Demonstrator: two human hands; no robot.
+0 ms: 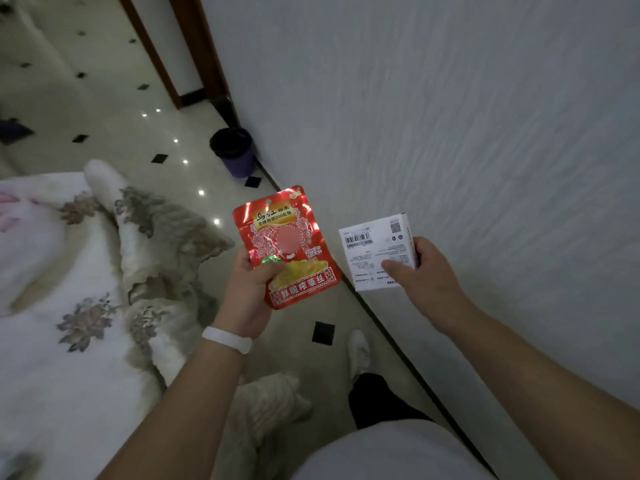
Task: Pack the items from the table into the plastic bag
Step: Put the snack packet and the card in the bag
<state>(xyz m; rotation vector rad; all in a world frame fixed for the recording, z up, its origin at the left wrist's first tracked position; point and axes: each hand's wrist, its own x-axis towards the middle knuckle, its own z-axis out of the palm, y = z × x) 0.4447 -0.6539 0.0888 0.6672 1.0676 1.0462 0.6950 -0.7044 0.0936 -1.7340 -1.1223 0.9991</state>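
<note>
Left hand: the left hand (247, 292) grips a red foil snack packet (287, 237) by its lower left part, thumb curled over the front and fingers behind.
Red packet: held upright in the air above the floor (104, 109), printed face toward the camera, between the bed and the wall.
Right hand: the right hand (422, 275) holds a white box (374, 247) at its right edge, thumb on the near face and fingers wrapped round the far side.
White box: in the air just right of the packet and apart from it, slightly tilted, its barcode label facing the camera.
Wrist: a white band (227, 339) sits on the left wrist.
Left side: a bed (52, 306) with a white, flower-patterned cover, its folds hanging toward the floor near the left forearm.
Right side: a pale textured wall (450, 116) runs close behind the box and right arm.
Ahead: a dark round bin (233, 150) stands on the glossy tiled floor against the wall; a brown door frame (204, 53) rises beyond it.
Below: a white shoe (360, 351) and dark trouser leg, on the floor beside the wall.
</note>
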